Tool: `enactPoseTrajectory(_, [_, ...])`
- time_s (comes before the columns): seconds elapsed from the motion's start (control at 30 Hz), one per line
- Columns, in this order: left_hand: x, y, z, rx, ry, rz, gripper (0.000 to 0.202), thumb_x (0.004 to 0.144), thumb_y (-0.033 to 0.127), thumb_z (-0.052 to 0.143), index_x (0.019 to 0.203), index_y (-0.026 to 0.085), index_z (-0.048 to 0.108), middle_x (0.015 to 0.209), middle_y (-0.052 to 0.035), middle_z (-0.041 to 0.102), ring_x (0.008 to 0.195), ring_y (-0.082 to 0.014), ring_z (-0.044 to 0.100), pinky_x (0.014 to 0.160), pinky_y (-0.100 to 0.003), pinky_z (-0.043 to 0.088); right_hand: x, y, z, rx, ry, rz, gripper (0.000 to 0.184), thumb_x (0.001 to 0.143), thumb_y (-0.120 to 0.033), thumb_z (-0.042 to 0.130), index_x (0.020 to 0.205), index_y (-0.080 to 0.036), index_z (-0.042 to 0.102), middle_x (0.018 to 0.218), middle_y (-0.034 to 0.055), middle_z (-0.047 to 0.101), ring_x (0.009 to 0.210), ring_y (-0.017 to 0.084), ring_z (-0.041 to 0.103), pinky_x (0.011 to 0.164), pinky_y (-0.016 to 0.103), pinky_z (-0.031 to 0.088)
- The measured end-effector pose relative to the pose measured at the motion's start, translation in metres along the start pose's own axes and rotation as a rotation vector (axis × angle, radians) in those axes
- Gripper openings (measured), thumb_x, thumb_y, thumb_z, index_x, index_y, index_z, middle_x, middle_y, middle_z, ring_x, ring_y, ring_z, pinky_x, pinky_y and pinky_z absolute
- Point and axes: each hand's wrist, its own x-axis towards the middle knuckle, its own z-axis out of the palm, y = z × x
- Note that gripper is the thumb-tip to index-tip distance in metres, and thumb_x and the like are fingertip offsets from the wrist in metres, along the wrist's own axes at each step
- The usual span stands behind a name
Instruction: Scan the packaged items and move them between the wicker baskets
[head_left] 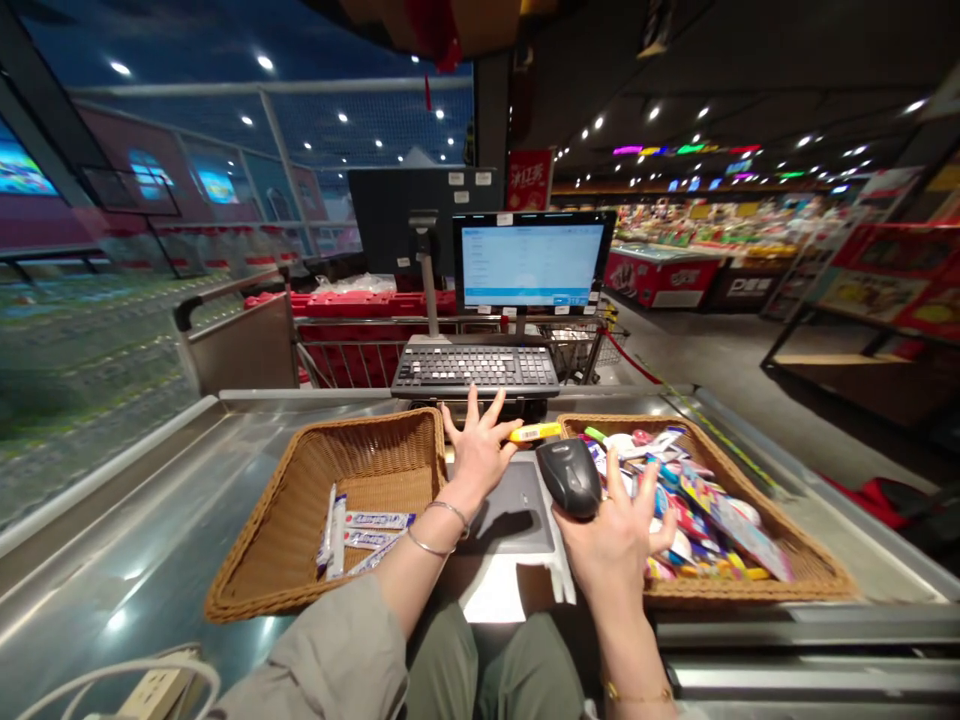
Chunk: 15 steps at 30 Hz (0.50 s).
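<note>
My left hand [478,455] is over the middle of the counter, just below the keyboard [476,368]. Its thumb side grips one end of a slim yellow packet [535,432] with a barcode label, while the other fingers stretch forward. A black barcode scanner [568,477] is held in my right hand [616,525], its head beside the packet. Several fingers of that hand are spread beyond the scanner. To the right, a wicker basket [817,590] holds many small colourful packets [697,500]. The left wicker basket [262,510] has several white-and-blue sticks [371,540] in it.
A lit monitor [532,262] stands behind the keyboard, with a second dark screen [401,220] at its left. Metal counter edges [97,500] run along both sides. A power strip [161,685] with white cables lies at the lower left. A shopping cart [360,350] stands beyond.
</note>
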Motion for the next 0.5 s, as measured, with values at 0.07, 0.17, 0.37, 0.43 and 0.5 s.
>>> enactPoseTrajectory(0.07, [0.001, 0.008, 0.003, -0.017, 0.0, 0.009, 0.027, 0.087, 0.036, 0.067, 0.112, 0.041, 0.072, 0.154, 0.0052, 0.043, 0.152, -0.0353, 0.013, 0.112, -0.077, -0.001, 0.001, 0.005, -0.002, 0.001, 0.012, 0.017, 0.03, 0.081, -0.045, 0.059, 0.089, -0.019, 0.071, 0.139, 0.0118, 0.058, 0.147, 0.039, 0.021, 0.111, 0.063, 0.015])
enactPoseTrajectory(0.17, [0.002, 0.018, 0.008, -0.038, 0.0, 0.033, 0.026, 0.086, 0.034, 0.067, 0.111, 0.041, 0.072, 0.154, 0.005, 0.043, 0.152, -0.0349, 0.014, 0.113, -0.076, -0.002, 0.004, 0.012, -0.006, -0.011, 0.002, 0.062, 0.032, 0.081, -0.047, 0.059, 0.089, -0.019, 0.071, 0.141, 0.0121, 0.057, 0.146, 0.039, 0.022, 0.111, 0.063, 0.014])
enactPoseTrajectory(0.37, [0.002, 0.039, 0.016, -0.082, -0.042, 0.07, 0.025, 0.084, 0.034, 0.07, 0.109, 0.039, 0.073, 0.154, 0.0043, 0.043, 0.152, -0.034, 0.013, 0.113, -0.076, -0.002, 0.009, 0.03, -0.018, -0.023, 0.011, 0.161, 0.043, 0.083, -0.053, 0.055, 0.107, -0.02, 0.07, 0.14, 0.0136, 0.058, 0.147, 0.039, 0.022, 0.11, 0.062, 0.015])
enactPoseTrajectory(0.43, [0.002, 0.045, 0.019, -0.097, -0.052, 0.085, 0.025, 0.084, 0.034, 0.071, 0.108, 0.039, 0.073, 0.154, 0.0046, 0.042, 0.152, -0.0337, 0.013, 0.113, -0.076, -0.002, 0.011, 0.036, -0.023, -0.021, 0.035, 0.204, 0.056, 0.083, -0.056, 0.053, 0.122, -0.018, 0.064, 0.14, 0.0181, 0.056, 0.146, 0.039, 0.024, 0.11, 0.062, 0.016])
enactPoseTrajectory(0.5, [0.001, 0.051, 0.022, -0.11, -0.058, 0.099, 0.023, 0.084, 0.034, 0.071, 0.106, 0.039, 0.074, 0.154, 0.0043, 0.042, 0.152, -0.0335, 0.012, 0.113, -0.075, -0.003, 0.012, 0.043, -0.027, -0.021, 0.062, 0.241, 0.069, 0.082, -0.058, 0.052, 0.135, -0.013, 0.055, 0.142, 0.0239, 0.051, 0.145, 0.039, 0.027, 0.109, 0.062, 0.017])
